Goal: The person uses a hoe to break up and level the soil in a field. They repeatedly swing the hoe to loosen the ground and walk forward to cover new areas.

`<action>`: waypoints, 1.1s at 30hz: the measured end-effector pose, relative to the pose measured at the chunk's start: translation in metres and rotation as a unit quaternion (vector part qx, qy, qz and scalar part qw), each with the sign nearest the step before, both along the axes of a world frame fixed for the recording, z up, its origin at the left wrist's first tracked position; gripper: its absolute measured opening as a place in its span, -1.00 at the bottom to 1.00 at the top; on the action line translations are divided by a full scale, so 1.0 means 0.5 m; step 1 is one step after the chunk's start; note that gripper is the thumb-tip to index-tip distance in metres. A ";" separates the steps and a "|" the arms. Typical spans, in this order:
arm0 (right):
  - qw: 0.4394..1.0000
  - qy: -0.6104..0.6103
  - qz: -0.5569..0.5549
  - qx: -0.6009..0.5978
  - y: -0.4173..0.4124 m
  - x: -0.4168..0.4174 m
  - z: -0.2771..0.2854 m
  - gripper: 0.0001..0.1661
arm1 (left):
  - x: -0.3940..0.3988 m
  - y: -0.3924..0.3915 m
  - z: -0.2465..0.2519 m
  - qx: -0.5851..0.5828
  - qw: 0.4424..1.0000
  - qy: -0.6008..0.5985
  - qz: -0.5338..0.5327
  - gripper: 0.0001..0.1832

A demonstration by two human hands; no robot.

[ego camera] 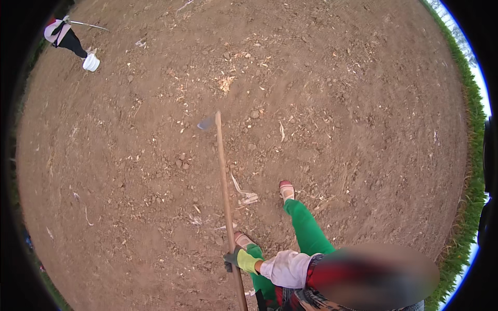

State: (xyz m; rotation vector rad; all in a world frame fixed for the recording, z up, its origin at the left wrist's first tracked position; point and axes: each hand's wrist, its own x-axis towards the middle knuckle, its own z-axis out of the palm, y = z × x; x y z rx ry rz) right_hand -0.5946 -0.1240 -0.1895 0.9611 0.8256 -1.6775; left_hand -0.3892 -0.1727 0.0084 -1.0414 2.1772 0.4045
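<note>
My right hand, in a yellow-green glove with dark grey fingers, is closed around the wooden handle of a hoe. The handle runs up the picture, left of my feet. At its far end the hoe's metal blade points left and looks blurred; whether it touches the soil I cannot tell. My left hand is out of view, and the handle's near end passes beyond the bottom edge. Below the hoe lies brown, crumbly soil. My two feet, in pinkish shoes, stand right of the handle, one ahead of the other.
At the upper left a co-worker holds a long-handled tool, with a white bucket close to their feet. Dry husks and plant scraps litter the soil. Green plants border the right side. A blurred patch covers the lower right.
</note>
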 end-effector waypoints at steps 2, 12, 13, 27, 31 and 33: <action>0.999 0.053 0.006 0.005 0.008 -0.038 0.005 -0.78 | -0.085 0.007 0.022 0.026 0.995 -0.095 0.031 -0.48; 0.955 0.260 -0.049 0.133 0.201 -0.440 -0.042 -0.76 | -0.449 0.069 -0.164 0.130 0.987 0.049 -0.087 -0.59; 0.952 0.259 -0.098 0.130 0.223 -0.477 -0.079 -0.77 | -0.496 0.083 -0.171 0.138 0.984 0.054 -0.103 -0.60; 0.993 -0.023 -0.110 0.048 0.150 -0.038 -0.030 -0.78 | -0.201 -0.011 0.028 0.106 0.983 -0.057 -0.136 -0.56; 0.993 -0.058 -0.086 0.052 0.148 0.012 0.023 -0.81 | -0.100 -0.022 0.037 0.095 0.980 -0.117 -0.128 -0.54; 0.994 -0.030 -0.075 0.077 0.179 -0.007 0.011 -0.83 | -0.076 -0.029 -0.020 0.138 0.975 -0.104 -0.140 -0.52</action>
